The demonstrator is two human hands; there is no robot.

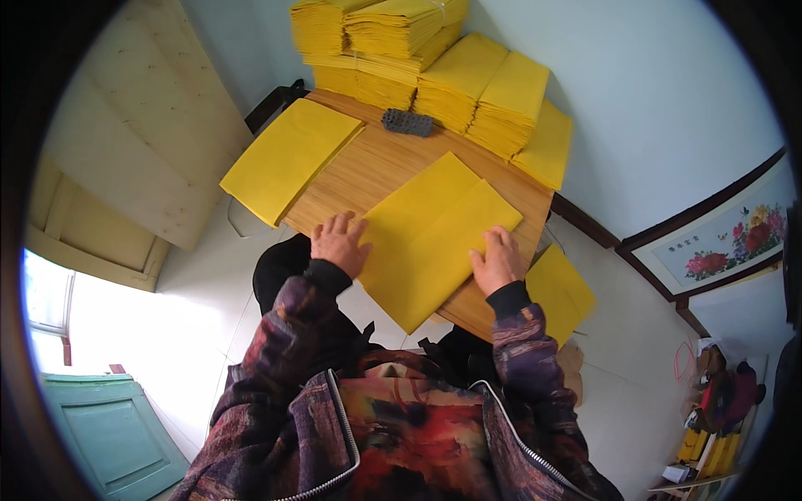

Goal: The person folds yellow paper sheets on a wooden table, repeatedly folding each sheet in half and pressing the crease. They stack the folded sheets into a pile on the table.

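A folded piece of yellow paper [430, 246] lies slantwise on the wooden table [388, 171] in front of me. One layer overlaps the other along a long straight edge, and its near corner juts past the table's front edge. My left hand [338, 245] rests at the paper's left edge, fingers spread and nothing gripped. At the right edge, my right hand [499, 261] touches the paper with fingers slightly bent and thumb apart. A flat yellow stack [292, 154] lies at the table's left side. Toward the back sits a dark grey textured block [408, 123].
Tall bundles of folded yellow paper [484, 83] are piled along the back by the wall. More yellow paper [561, 292] lies low at the table's right. A framed flower picture [727, 234] leans at the right; a teal panel [113, 430] stands lower left.
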